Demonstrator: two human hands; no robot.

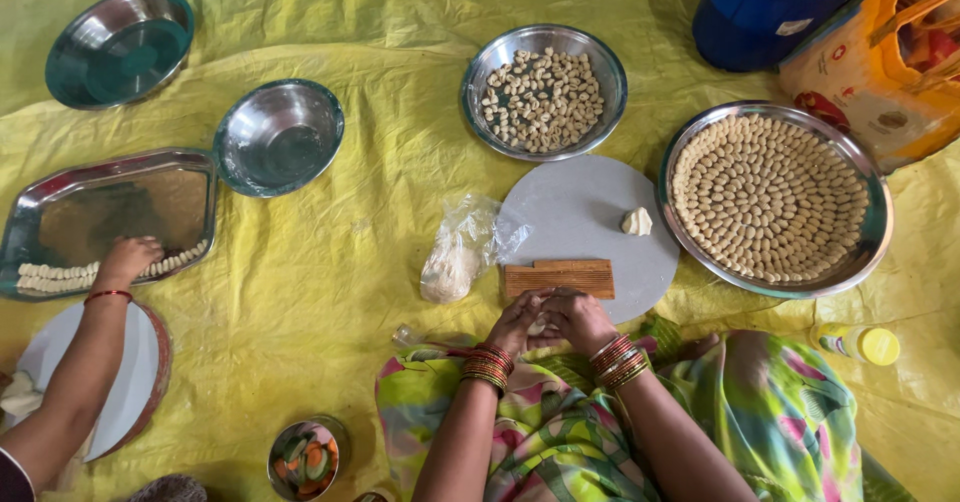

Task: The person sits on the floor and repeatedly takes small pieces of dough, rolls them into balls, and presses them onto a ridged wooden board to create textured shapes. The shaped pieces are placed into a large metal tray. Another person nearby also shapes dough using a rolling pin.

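Observation:
My left hand [518, 320] and my right hand [580, 318] meet just below a ridged wooden board [558, 278], together pinching a small piece of pale dough [538, 327]. The board lies on the near edge of a round grey rolling disc [580, 212]. A small lump of dough [636, 222] sits on the disc's right side. A clear plastic bag of dough [455, 262] lies left of the disc. Both wrists wear red and gold bangles.
A round steel tray [872, 230] packed with shaped dough shells is at right; a steel bowl [612, 74] of shells is beyond the disc. Another person's hand [125, 259] reaches into a rectangular steel tray [105, 202]. Two empty steel bowls, a blue bucket [750, 17] and a yellow-capped bottle [862, 344] stand around.

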